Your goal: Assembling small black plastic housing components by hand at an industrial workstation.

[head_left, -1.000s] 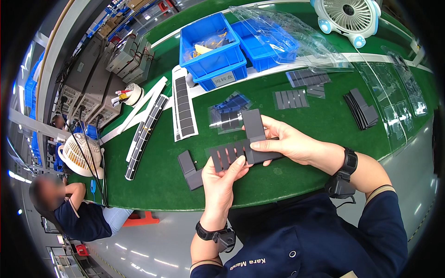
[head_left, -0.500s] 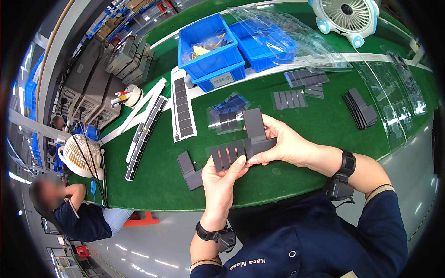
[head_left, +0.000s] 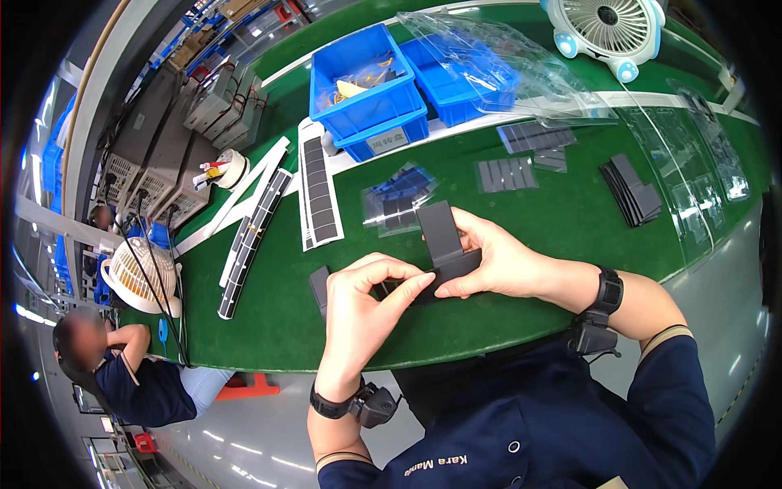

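Observation:
My right hand [head_left: 493, 257] is wrapped round a black L-shaped part [head_left: 441, 231], holding it tilted above the green table. Thumb and fingertips of my left hand [head_left: 362, 310] are pinched together at the lower left edge of that part. What the pinch holds, if anything, is too small to name. Something dark shows through the gap between thumb and forefinger. Another black L-shaped part [head_left: 320, 287] lies on the table, mostly covered by my left hand. Beyond my hands lies a clear film with dark strips [head_left: 401, 198].
Two blue bins [head_left: 366, 110] stand at the back, with clear plastic trays [head_left: 521, 77] leaning on the right one. More strip sheets [head_left: 507, 174] and a stack of black parts [head_left: 629, 191] lie right. Long strip sheets [head_left: 321, 191] lie left. A person [head_left: 134, 359] sits far left.
My left hand has turned, its fingers arching over to the black part's edge; the strip sheet it held is now hidden. My right hand has tilted the part and lowered it slightly.

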`<state>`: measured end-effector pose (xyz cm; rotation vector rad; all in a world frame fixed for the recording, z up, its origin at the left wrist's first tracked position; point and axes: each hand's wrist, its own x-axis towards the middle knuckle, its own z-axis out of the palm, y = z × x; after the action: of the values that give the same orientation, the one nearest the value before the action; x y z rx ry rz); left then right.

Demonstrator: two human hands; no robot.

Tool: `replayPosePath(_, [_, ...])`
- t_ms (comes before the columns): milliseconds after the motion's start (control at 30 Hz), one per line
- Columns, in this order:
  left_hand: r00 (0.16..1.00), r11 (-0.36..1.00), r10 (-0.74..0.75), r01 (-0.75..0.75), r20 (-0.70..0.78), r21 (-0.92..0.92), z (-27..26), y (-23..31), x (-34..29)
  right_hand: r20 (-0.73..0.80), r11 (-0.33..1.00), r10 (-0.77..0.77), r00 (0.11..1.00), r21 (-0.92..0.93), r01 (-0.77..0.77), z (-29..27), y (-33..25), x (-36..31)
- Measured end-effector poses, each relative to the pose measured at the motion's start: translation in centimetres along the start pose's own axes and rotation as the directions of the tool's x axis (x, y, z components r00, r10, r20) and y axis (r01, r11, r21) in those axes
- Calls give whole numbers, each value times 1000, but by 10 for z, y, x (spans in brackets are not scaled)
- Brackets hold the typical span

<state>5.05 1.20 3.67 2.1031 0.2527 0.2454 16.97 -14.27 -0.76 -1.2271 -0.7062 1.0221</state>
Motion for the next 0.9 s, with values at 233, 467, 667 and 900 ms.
replayPosePath(233, [999, 998, -32, 30, -30, -49, 0, -6, 2, -6, 997, -67, 998, -46, 67, 5, -4, -2])
replayPosePath(467, [996, 985, -90, 87, -13, -151, 2, -11, 2, 29, 997, 16, 999, -79, -14, 2, -6, -4])
replayPosePath(667, [978, 949, -190, 206, 90, -237, -4, -21, 1, -4, 991, 118, 993, 58, -117, 4, -10, -3])
replayPosePath(900, [923, 621, -167, 372, 347, -690, 1, -35, -10, -34, 992, 63, 997, 116, -59, 1, -7, -2])
